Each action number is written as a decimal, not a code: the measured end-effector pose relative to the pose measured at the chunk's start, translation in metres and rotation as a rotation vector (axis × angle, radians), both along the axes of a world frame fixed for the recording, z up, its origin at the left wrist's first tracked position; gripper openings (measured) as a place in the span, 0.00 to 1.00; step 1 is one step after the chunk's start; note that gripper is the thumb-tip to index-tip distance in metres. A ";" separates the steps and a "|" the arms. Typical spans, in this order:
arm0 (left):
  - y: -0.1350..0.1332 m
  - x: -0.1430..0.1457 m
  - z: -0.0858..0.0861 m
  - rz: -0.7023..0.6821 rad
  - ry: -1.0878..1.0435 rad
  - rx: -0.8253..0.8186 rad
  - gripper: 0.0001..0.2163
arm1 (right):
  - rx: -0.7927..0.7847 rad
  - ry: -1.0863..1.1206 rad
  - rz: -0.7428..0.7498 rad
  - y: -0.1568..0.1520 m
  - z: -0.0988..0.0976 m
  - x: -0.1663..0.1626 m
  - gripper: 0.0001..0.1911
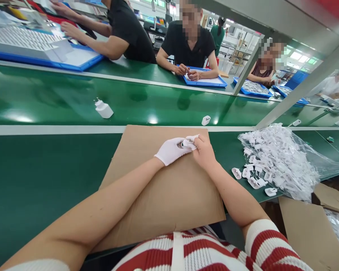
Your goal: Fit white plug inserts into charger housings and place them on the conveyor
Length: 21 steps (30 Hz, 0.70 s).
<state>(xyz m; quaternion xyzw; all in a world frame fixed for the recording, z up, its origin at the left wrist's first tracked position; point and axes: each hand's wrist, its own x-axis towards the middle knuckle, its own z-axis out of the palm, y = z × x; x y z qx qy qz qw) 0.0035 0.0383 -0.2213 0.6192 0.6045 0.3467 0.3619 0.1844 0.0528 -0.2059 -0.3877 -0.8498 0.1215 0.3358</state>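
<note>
Above the far part of a brown cardboard sheet [164, 195], my two hands meet. In a white glove, my left hand [173, 149] is closed on a small white plastic piece [188, 143], probably a charger plug part. My right hand [205, 152], bare, pinches the same piece from the right with thumb and finger. The fingers cover much of the piece, so its exact shape is hidden. To the right, a clear plastic bag [307, 150] spills a heap of white plug housings [277, 162] onto the green table; several lie loose near my right forearm.
Beyond a pale strip runs a green conveyor belt [147, 101] carrying a white charger [104, 109] and a small white part [206, 120]. Co-workers sit across it with blue trays [206, 83]. A slanted grey post [288, 99] rises at right. More cardboard [310, 229] lies lower right.
</note>
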 end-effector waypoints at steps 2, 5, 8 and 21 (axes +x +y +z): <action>0.001 0.001 -0.001 -0.021 -0.041 0.021 0.19 | 0.048 -0.101 -0.005 -0.002 0.003 -0.004 0.18; 0.002 0.000 -0.005 -0.053 -0.114 0.055 0.19 | 0.071 -0.196 0.011 0.000 0.008 -0.008 0.17; 0.003 0.000 -0.007 -0.061 -0.089 0.087 0.19 | 0.077 -0.249 0.017 0.003 0.010 -0.011 0.18; -0.008 0.009 0.005 0.002 0.564 0.096 0.14 | 0.002 -0.261 -0.106 0.000 0.012 -0.014 0.19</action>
